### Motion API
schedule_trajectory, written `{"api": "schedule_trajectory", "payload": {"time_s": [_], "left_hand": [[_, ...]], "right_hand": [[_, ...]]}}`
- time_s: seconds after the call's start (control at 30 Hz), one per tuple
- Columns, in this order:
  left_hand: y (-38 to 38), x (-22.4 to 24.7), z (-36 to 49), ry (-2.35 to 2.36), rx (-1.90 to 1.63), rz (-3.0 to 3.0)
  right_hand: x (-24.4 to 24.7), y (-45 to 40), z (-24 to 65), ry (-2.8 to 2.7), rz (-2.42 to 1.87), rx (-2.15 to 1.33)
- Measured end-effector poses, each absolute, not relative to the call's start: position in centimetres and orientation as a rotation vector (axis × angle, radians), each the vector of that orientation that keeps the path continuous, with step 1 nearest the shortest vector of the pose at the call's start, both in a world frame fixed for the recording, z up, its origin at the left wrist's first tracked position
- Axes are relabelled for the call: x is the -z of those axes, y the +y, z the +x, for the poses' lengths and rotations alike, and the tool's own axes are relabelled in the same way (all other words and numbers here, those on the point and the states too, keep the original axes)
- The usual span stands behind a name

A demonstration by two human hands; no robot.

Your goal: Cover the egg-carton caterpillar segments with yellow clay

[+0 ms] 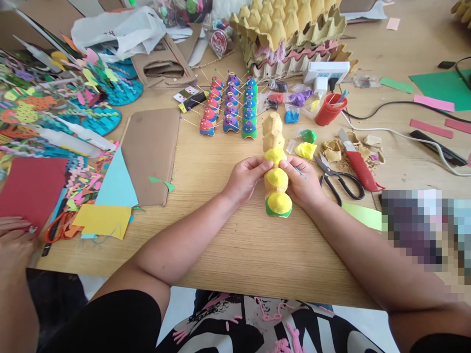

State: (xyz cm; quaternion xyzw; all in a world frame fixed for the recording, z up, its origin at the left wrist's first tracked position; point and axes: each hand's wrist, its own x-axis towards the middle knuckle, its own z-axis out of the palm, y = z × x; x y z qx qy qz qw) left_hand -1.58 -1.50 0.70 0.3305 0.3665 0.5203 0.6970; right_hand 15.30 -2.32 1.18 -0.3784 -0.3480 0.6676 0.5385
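An egg-carton strip [276, 184] stands out from the table between my two hands. Its three nearer bumps are covered in yellow clay, with a green band along the nearest edge; the far bumps are bare cardboard. My left hand [247, 177] grips the strip's left side, thumb on the yellow. On the right side my right hand [302, 180] pinches it, with a thin blue stick [300, 172] showing by its fingers. Yellow clay [306, 149] and green clay [308, 136] lie beyond my right hand. Three painted caterpillar strips [230, 105] sit further back.
Scissors [340, 177], a red-handled knife [358, 164] and a red cup [330, 109] are at the right. Stacked egg trays [283, 34] stand behind. Cardboard [150, 154] and coloured paper lie left, near another person's hand [14, 242].
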Motion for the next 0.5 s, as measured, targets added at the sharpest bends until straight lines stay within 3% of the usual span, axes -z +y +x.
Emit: {"api": "schedule_trajectory", "payload": {"time_s": [0.5], "left_hand": [[-1.47, -0.86, -1.81, 0.780, -1.127, 0.744]], "right_hand": [[-1.35, -1.90, 15.49, -0.873, -0.940, -1.623]]}}
